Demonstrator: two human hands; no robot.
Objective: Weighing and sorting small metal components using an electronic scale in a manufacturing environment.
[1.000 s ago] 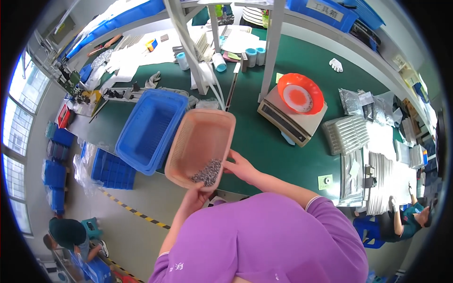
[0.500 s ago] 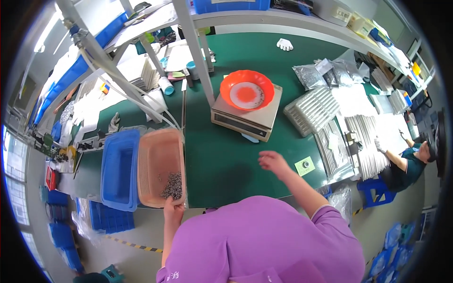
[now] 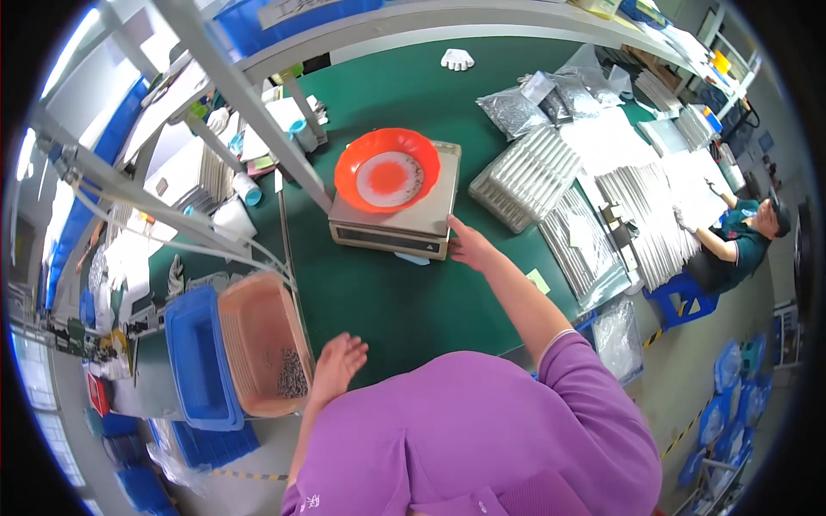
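Observation:
My right hand [image 3: 469, 248] reaches forward and touches the front right corner of a beige weighing scale [image 3: 396, 226] on the green table. An orange bowl [image 3: 387, 169] with a few small parts sits on the scale's plate. My left hand [image 3: 338, 361] hovers open and empty just right of a salmon-coloured bin [image 3: 249, 335] at the table's near edge. A heap of small grey metal parts [image 3: 292, 376] lies in the near end of that bin.
A blue bin [image 3: 194, 361] stands left of the salmon one. Clear plastic trays [image 3: 527, 176] and silver bags [image 3: 538, 99] fill the right side. A white glove [image 3: 457, 59] lies far back. Metal frame posts [image 3: 249, 103] rise at left. Another person [image 3: 744, 236] sits at far right.
My left hand let go of the salmon bin, which now rests on the table. My right hand moved forward to the scale's front corner. The view swung right.

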